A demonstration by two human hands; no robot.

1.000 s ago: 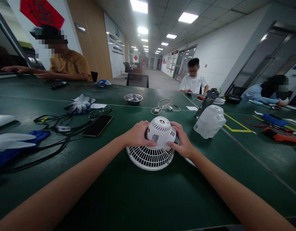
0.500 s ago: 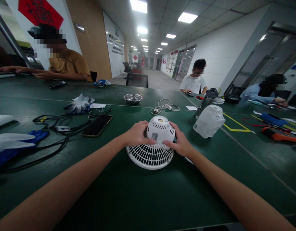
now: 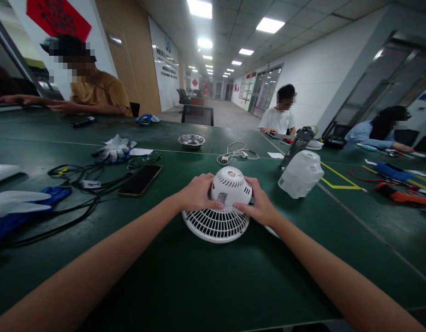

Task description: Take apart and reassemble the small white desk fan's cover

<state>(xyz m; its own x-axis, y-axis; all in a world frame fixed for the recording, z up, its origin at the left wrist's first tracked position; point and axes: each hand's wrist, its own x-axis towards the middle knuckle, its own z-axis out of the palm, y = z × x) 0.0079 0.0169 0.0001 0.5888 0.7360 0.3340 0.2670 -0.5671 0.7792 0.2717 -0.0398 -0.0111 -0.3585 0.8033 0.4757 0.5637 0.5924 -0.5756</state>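
A white fan head [image 3: 233, 186] lies face down on the green table, its round motor housing on top and its slatted grille [image 3: 218, 226] underneath. My left hand [image 3: 198, 193] grips the housing from the left, thumb across the front beside a small label. From the right, my right hand [image 3: 257, 203] is closed round the same housing with its thumb on the front. The fingertips of both hands are partly hidden behind the housing. Part of a white piece shows on the table under my right wrist.
A phone [image 3: 140, 180], black cables [image 3: 85, 203] and gloves [image 3: 112, 150] lie left. Beyond the fan are a metal bowl [image 3: 191, 141] and a white cable [image 3: 239, 152]. A translucent white cover [image 3: 300, 174] and a dark bottle [image 3: 296, 145] stand right. Several people sit around the table.
The fan's housing has shifted very slightly under my hands, both of which keep their hold. At the far right, a person's head and arm have moved a little.
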